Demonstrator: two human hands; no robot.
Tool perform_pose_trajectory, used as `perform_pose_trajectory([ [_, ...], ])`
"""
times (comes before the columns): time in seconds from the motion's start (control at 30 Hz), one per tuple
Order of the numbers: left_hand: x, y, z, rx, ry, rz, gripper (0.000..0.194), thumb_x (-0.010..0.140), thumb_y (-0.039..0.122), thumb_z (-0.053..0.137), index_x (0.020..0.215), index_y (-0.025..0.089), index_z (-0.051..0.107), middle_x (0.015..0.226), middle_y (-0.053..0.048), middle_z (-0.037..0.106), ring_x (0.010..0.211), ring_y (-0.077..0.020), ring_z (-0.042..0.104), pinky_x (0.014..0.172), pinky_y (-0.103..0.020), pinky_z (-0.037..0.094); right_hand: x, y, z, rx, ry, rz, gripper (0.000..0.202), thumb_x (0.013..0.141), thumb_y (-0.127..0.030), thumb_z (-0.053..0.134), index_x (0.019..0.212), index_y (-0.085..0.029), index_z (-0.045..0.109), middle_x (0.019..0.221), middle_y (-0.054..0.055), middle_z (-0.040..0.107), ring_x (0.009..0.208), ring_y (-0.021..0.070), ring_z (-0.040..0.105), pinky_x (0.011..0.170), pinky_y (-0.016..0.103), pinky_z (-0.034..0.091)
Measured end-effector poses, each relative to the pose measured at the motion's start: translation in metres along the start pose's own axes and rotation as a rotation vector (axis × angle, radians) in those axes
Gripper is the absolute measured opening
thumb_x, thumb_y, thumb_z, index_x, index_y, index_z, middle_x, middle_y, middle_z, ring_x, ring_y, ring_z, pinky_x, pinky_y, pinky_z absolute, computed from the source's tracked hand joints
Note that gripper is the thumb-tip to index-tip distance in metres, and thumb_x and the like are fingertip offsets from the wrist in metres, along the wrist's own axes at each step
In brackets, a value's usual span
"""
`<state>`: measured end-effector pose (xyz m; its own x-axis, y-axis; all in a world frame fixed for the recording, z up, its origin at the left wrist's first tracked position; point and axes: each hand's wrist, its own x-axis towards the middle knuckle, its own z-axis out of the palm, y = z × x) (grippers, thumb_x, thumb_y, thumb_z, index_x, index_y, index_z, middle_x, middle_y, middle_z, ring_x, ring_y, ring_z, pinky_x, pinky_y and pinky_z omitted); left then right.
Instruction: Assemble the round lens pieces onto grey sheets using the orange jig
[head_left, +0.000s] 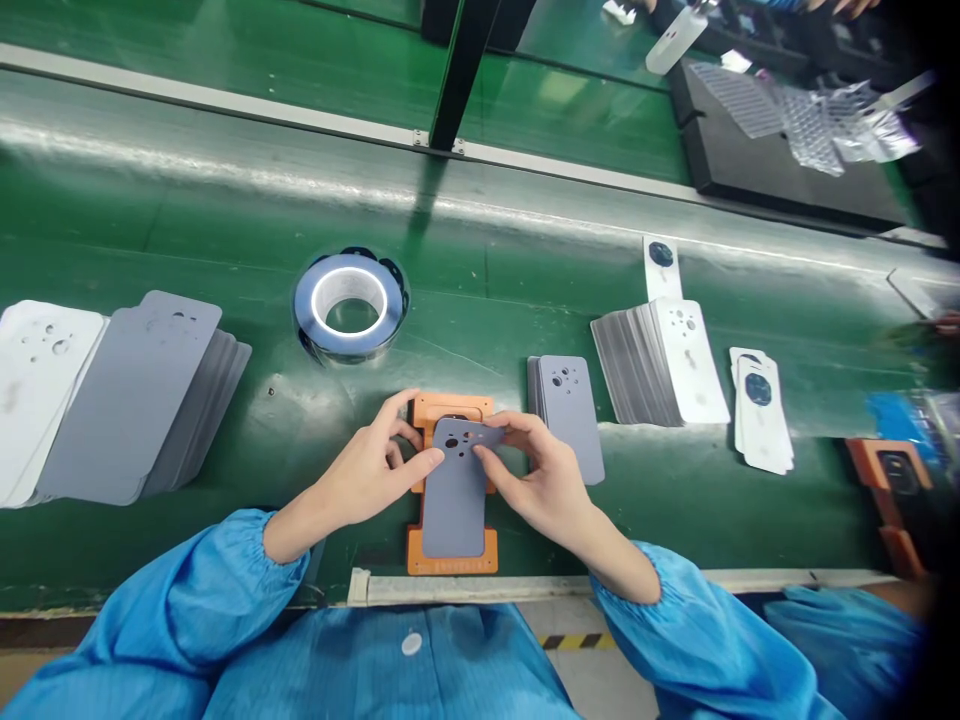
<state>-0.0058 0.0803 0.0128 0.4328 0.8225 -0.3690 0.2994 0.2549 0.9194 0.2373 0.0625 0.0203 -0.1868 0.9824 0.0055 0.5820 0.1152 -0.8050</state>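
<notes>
Way off to the left of our grip we've got a pile of white panels [46, 385], and a fanned stack of grey panels [135, 400] overlaps it on the side nearer our hands. Closer in, up and left of our fingers, a fat roll of tape [309, 312] lies flat on the green bench [480, 320]. Then there's our left hand [375, 465]: thumb on the upper left edge of the grey plate [454, 505], other fingers curled by the side of the orange holder [452, 566]. Honestly, we can't tell if that one's really gripping or just touching. The plate sits between our hands, over the holder, with its holes at the far end. Our right hand [544, 470] has the plate's upper right corner pinched between thumb and fingers. Just right of that grip is a short grey stack [574, 420], then further right a fanned pile [690, 360] topped with white, and past it some white slips [763, 410] with a dark disc showing.
</notes>
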Motion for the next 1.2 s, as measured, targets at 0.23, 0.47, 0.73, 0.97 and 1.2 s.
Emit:
perform_pose_trajectory([
  [0.23,0.003,-0.005,0.013,0.086,0.147,0.003,0.075,0.086,0.024,0.066,0.154,0.024,0.034,0.097,0.0,0.069,0.049,-0.0067,0.058,0.056,-0.023,0.051,-0.005,0.007,0.012,-0.583,-0.062,-0.355,0.045,0.098,-0.017,0.051,0.143,-0.019,0.052,0.151,0.019,0.052,0.149,0.0376,0.039,0.117,0.062,0.042],
  [0.47,0.003,-0.003,0.016,0.329,0.14,0.113,0.049,0.092,0.024,0.059,0.141,0.026,0.063,0.088,0.001,0.065,0.055,-0.0087,0.054,0.061,-0.024,0.049,-0.027,0.007,0.026,-0.848,-0.082,-0.432,0.055,0.1,-0.005,0.037,0.155,-0.011,0.042,0.158,0.017,0.048,0.149,0.0319,0.042,0.123,0.058,0.03],
  [0.73,0.001,-0.009,0.016,0.333,0.132,0.151,0.047,0.096,0.028,0.056,0.143,0.028,0.063,0.083,0.002,0.066,0.057,-0.0101,0.05,0.061,-0.024,0.045,-0.054,-0.001,0.026,-0.63,0.1,-0.206,0.045,0.1,-0.015,0.052,0.145,-0.016,0.053,0.15,0.018,0.057,0.139,0.0329,0.055,0.116,0.057,0.043],
  [0.97,-0.005,-0.009,0.004,-0.048,0.221,0.15,0.045,0.103,0.055,0.041,0.11,0.017,0.065,0.069,0.003,0.055,0.051,-0.01,0.047,0.05,-0.023,0.037,-0.07,-0.042,0.009,-0.127,0.054,-0.259,0.049,0.095,-0.01,0.056,0.142,-0.024,0.051,0.145,0.013,0.062,0.137,0.0295,0.057,0.118,0.054,0.044],
  [1.2,0.002,-0.004,-0.003,-0.282,0.153,-0.02,0.041,0.096,0.055,0.058,0.08,0.017,0.055,0.069,0.002,0.058,0.06,-0.0115,0.054,0.055,-0.022,0.041,-0.044,-0.038,0.01,0.087,-0.119,0.126,0.035,0.097,-0.027,0.062,0.132,-0.025,0.061,0.107,0.007,0.075,0.084,0.0194,0.072,0.075,0.034,0.061],
])
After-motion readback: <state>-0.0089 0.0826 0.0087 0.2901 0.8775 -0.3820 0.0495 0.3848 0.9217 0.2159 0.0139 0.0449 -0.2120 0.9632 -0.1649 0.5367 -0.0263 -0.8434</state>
